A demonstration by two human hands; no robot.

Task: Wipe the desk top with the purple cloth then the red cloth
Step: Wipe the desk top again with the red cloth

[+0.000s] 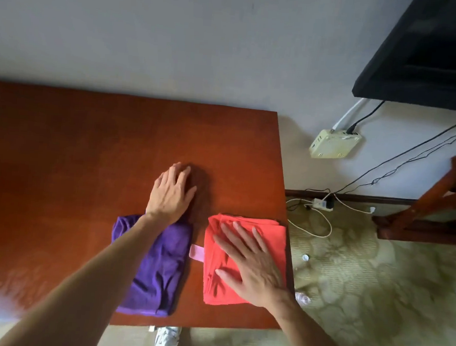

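Two folded cloths lie side by side on the reddish-brown wooden desk top (88, 141), near its right end. Folded purple cloth (158, 270) sits under the left wrist and forearm, running back toward the near desk edge. Folded red cloth (216, 253) sits under the right hand, just short of the desk's right edge and near corner. Small gap between the two cloths; a pale pink tab (196, 252) shows in that gap, touching the red cloth's left side.

Left hand (172, 193): flat, palm down, fingers loosely spread, on bare desk just beyond the far end of the purple cloth; heel of hand at the cloth's far edge. Not gripping anything. Right hand (252, 266): flat, palm down, fingers spread wide, pressed on top of the red cloth, covering its near right part. Not pinching, just laid flat.

Right of the right hand, off the desk: patterned beige carpet (362, 277), a white cable loop (323, 222) and a white power strip (320, 204) at the skirting. Further right, a reddish wooden chair frame (429, 214). Beyond the right hand on the wall: a cream plastic box (334, 143) with cables plugged in, and a black flat screen (432, 52) above it. Grey wall (177, 34) beyond the left hand.
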